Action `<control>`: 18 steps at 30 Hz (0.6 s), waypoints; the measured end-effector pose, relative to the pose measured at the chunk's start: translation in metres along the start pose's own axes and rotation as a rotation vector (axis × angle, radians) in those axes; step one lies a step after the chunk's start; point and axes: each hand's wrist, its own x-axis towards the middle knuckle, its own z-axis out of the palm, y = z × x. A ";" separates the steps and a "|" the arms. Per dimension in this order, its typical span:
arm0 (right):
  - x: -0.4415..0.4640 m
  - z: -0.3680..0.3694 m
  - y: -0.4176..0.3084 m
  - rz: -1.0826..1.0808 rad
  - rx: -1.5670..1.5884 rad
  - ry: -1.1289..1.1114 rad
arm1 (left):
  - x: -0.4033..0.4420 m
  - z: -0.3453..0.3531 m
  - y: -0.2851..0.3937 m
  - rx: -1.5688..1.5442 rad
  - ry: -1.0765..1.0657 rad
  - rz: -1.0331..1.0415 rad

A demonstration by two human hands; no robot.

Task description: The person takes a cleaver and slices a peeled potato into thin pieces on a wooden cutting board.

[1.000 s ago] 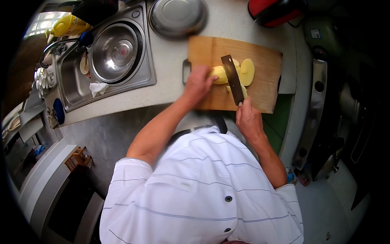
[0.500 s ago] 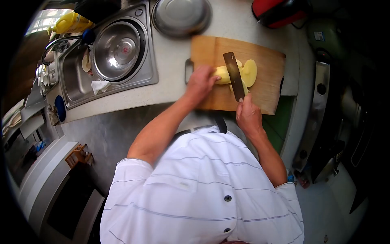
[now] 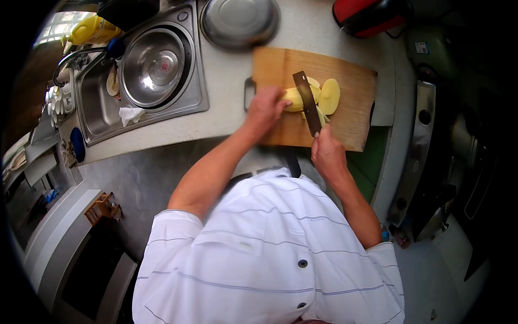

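Countertop (image 3: 226, 81) bears a steel sink (image 3: 199, 100) and, to its right, a wooden cutting board (image 3: 345, 127); the right hand (image 3: 330, 154) is wrapped round the handle of a dark-bladed knife (image 3: 305, 97); the left hand (image 3: 264, 110) is clamped on one end of a peeled potato (image 3: 293, 99), which lies on the board; the blade stands at its other end; yellow slices (image 3: 331, 96) lie just beyond.

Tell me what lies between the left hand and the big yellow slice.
In the head view, going out from the left hand: the yellow chunk it holds, then the knife blade, then smaller slices next to the big yellow slice.
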 end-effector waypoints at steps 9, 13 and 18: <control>0.012 0.025 0.017 0.017 0.020 -0.023 | -0.001 0.002 0.001 -0.004 0.011 -0.044; 0.001 -0.003 0.001 0.015 0.013 0.050 | -0.001 0.000 0.003 0.009 -0.009 -0.055; -0.008 -0.010 0.002 -0.043 0.020 0.065 | -0.002 0.002 0.000 -0.017 0.003 -0.054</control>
